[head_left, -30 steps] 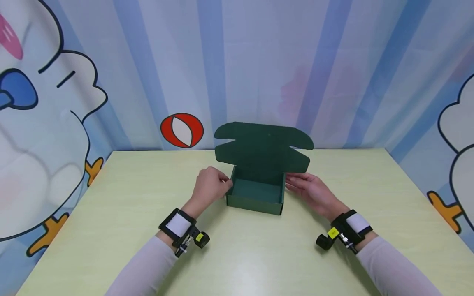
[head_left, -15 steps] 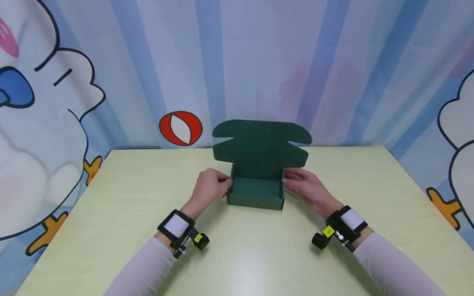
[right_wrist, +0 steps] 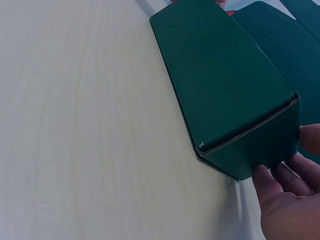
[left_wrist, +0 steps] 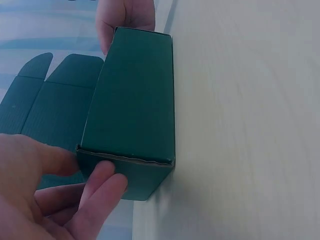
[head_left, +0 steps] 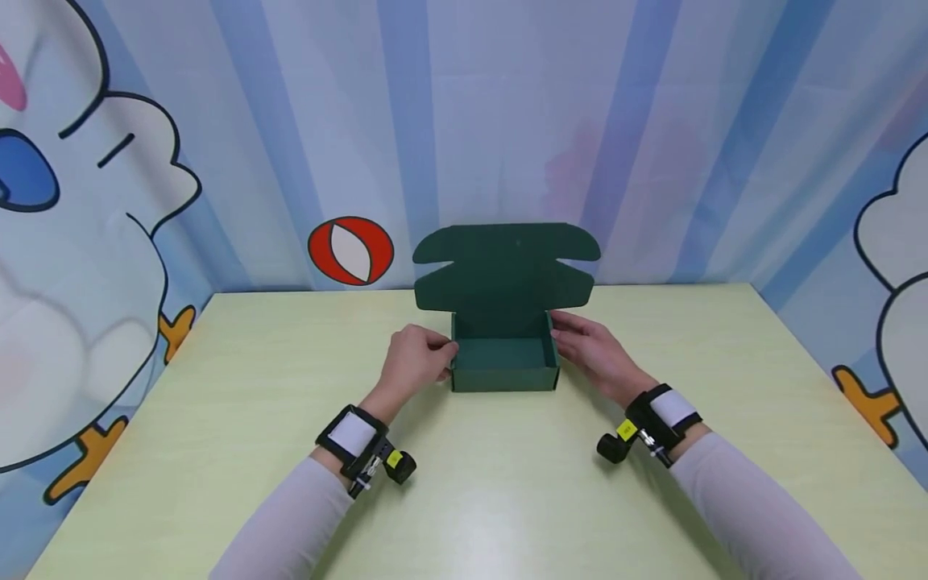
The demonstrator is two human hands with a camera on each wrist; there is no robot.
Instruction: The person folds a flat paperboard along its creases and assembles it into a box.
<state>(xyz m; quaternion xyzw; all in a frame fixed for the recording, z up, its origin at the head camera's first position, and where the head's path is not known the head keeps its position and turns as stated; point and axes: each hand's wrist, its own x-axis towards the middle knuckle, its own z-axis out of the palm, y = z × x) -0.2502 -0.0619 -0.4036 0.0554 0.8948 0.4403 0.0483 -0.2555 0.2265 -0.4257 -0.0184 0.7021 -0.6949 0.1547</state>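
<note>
A dark green cardboard mailer box (head_left: pixel 504 379) stands on the table, its notched lid (head_left: pixel 505 266) raised at the back. No contents show on its inside floor. My left hand (head_left: pixel 415 357) holds the left side wall, thumb at the rim and fingertips on the outer face, as the left wrist view shows. At the opposite wall, my right hand (head_left: pixel 598 354) grips the box, its thumb near the upper edge and its fingers bent against the outside. In both wrist views the plain front panel (left_wrist: pixel 132 95) faces the camera.
The pale wood-grain table (head_left: pixel 493 499) ends at a striped blue curtain (head_left: pixel 500 121) just behind the box. Cartoon figures are printed on the cloth at both sides, with a red and white ball (head_left: pixel 351 250). Each wrist wears a strapped camera.
The box has turned slightly, so its front edge now lies level in the head view, and it sits a little farther back. My right hand has moved back and left with it.
</note>
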